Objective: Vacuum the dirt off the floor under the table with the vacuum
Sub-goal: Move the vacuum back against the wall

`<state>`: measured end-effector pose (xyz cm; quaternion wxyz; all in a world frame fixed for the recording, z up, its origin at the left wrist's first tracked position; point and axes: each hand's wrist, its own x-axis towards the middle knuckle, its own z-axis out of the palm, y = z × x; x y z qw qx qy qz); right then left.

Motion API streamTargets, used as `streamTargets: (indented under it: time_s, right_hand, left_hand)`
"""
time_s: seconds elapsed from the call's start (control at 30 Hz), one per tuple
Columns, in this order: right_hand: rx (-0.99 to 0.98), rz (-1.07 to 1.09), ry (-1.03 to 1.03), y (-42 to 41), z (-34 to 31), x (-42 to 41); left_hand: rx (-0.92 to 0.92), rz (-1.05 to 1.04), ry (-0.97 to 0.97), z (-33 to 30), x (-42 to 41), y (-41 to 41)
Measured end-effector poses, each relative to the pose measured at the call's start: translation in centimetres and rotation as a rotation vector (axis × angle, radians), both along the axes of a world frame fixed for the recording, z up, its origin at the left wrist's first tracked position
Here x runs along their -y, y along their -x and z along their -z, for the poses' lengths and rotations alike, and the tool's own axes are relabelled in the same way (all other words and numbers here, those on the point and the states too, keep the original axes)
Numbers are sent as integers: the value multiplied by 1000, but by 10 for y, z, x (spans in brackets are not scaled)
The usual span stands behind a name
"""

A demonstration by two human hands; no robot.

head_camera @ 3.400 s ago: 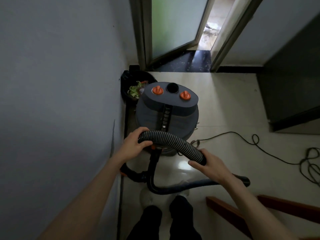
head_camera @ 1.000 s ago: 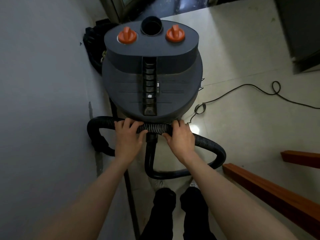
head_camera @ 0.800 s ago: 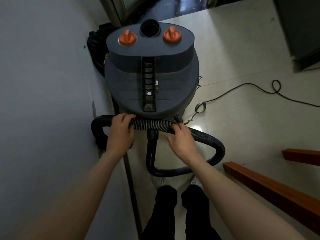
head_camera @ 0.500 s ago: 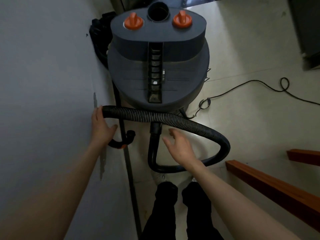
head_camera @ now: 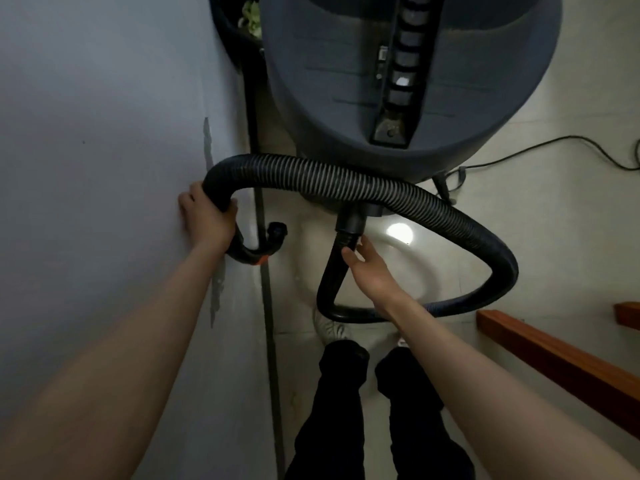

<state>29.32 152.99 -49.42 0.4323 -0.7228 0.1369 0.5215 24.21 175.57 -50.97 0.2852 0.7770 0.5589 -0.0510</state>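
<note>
At the upper centre of the frame, the vacuum (head_camera: 408,81) stands on the floor (head_camera: 554,220) beside the wall (head_camera: 86,133), its corrugated hose (head_camera: 346,181) looping across the middle. The left hand (head_camera: 207,220) grasps the hose near its curved end; the right hand (head_camera: 370,268), released with fingers relaxed, touches the hose near the inlet. Judged step: uncoiling the hose. The next move calls for freeing the loop and carrying the nozzle end toward the desk, which is not in view.

The vacuum (head_camera: 408,81) is cut off by the top edge, its upper body out of sight. The right forearm hides part of the hose (head_camera: 346,181) loop, and the bin (head_camera: 239,39) behind the vacuum shows only partly.
</note>
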Motion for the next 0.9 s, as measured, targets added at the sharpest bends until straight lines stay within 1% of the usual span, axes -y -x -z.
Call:
streamTargets:
  time_s: [0.13,0.27,0.47,0.6,0.8,0.9]
  right_hand:
    - [4,-26,-8,5,11,-6]
    - [-30,17,-14,7,20,-9]
    - [-57,37,-12,5,22,-8]
    - [-55,-3,-5,2,21,-1]
    - [-2,-200,68,1,-3,15]
    - [119,-385,116,1,-31,31]
  left_hand:
    - [-4,-27,86,-4,8,21]
    - [-10,-51,169,-10,28,46]
    - [54,-68,347,-6,45,51]
    - [63,-97,366,1,48,53]
    - [42,2,408,-7,51,62]
    - [-59,156,439,-24,62,65]
